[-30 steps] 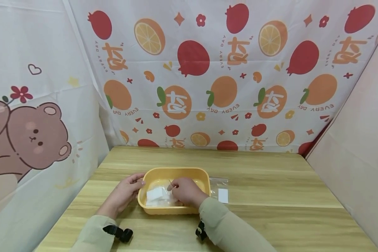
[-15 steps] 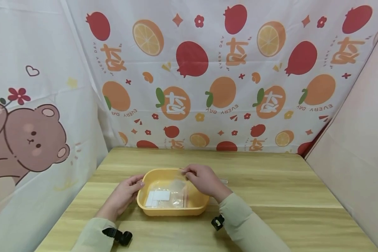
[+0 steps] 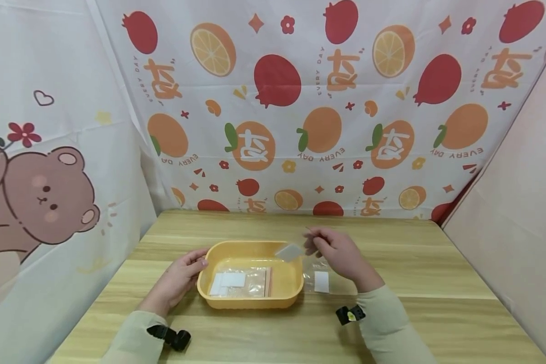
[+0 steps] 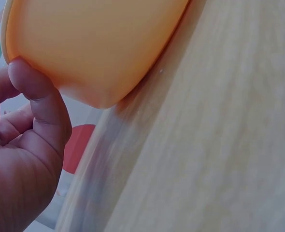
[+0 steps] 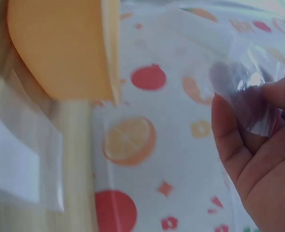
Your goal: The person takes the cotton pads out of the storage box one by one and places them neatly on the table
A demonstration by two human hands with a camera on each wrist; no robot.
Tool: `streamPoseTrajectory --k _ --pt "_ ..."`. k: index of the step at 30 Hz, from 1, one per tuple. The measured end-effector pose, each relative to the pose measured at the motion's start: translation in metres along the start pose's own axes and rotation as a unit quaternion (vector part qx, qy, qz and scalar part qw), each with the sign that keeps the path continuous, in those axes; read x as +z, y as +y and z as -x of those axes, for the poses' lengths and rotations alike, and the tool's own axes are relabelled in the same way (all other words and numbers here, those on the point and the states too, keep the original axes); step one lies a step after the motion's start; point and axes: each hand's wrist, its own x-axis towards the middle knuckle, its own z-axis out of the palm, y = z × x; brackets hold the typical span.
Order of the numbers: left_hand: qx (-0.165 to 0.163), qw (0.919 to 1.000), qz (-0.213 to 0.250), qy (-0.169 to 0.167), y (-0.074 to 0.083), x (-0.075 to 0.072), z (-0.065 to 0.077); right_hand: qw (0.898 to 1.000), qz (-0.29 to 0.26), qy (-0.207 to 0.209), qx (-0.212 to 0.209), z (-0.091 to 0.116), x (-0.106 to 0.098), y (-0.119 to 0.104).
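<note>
A yellow plastic bin (image 3: 252, 304) stands on the wooden table. My left hand (image 3: 178, 278) holds its left end, thumb at the rim; the left wrist view shows the thumb (image 4: 34, 79) against the bin's wall (image 4: 99, 48). My right hand (image 3: 338, 253) pinches a clear zip bag (image 3: 289, 252) with a white label, raised over the bin's right end. Close up, the same clear bag (image 5: 252, 92) hangs between thumb and fingers. Inside the bin lie overlapping clear zip bags (image 3: 256, 283) with white labels.
Right of the bin, another clear zip bag with a white label (image 3: 321, 282) lies flat on the table (image 3: 418, 283), beneath my right hand. A fruit-print cloth (image 3: 355, 111) hangs behind the table, and a bear-print cloth (image 3: 118, 151) hangs at the left.
My right hand has lifted a zip bag out of the bin and carried it up and to the right. My left hand stays at the bin's left end.
</note>
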Motion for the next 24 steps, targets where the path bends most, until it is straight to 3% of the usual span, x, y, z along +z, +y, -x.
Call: streamPoseTrajectory --k 6,12,19,24 --pt "0.004 1.0000 -0.001 -0.006 0.002 0.000 0.000 1.000 0.019 0.008 0.019 0.016 -0.036 0.012" --pt "0.003 0.9999 0.012 -0.005 0.001 -0.001 0.003 0.998 0.013 -0.049 0.046 0.026 -0.065 0.030" --pt "0.003 0.9999 0.011 -0.009 0.002 0.000 0.004 0.985 0.017 -0.146 0.089 0.032 -0.080 0.065" --pt "0.003 0.9999 0.011 -0.010 0.003 0.001 0.002 0.981 0.086 -0.145 0.099 0.030 -0.077 0.095"
